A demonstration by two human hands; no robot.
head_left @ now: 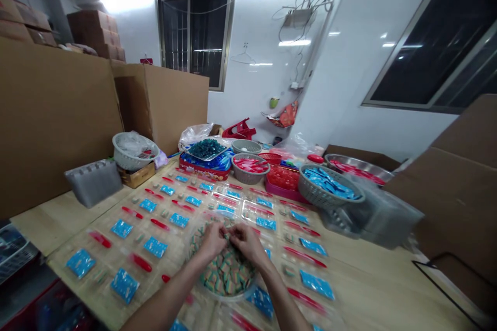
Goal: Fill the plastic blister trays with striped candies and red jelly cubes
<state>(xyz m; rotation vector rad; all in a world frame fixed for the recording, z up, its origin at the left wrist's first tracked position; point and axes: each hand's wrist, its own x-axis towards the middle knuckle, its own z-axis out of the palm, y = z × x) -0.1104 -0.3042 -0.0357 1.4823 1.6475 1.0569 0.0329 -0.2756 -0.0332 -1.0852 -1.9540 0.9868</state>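
Both hands meet over a clear round tub (228,298) heaped with small striped green-and-tan pieces (224,275). My left hand (213,239) is closed, its fingertips pinched near the tub's far side. Close beside it, my right hand (245,240) is also pinched, fingertips almost touching the left ones. Whatever is between the fingers is too small or hidden to make out. Around the tub lie rows of clear plastic trays, many holding a blue patterned packet (156,246), a slim red plastic piece (140,262) and a small striped piece.
Along the back stand a red tin (204,171) of blue items under dark teal pieces, a basket of red-and-white packets (250,166), a box of red pieces (283,179) and a basket of blue packets (329,184). Clear plastic stacks (388,215) stand right; cardboard (54,129) walls the left.
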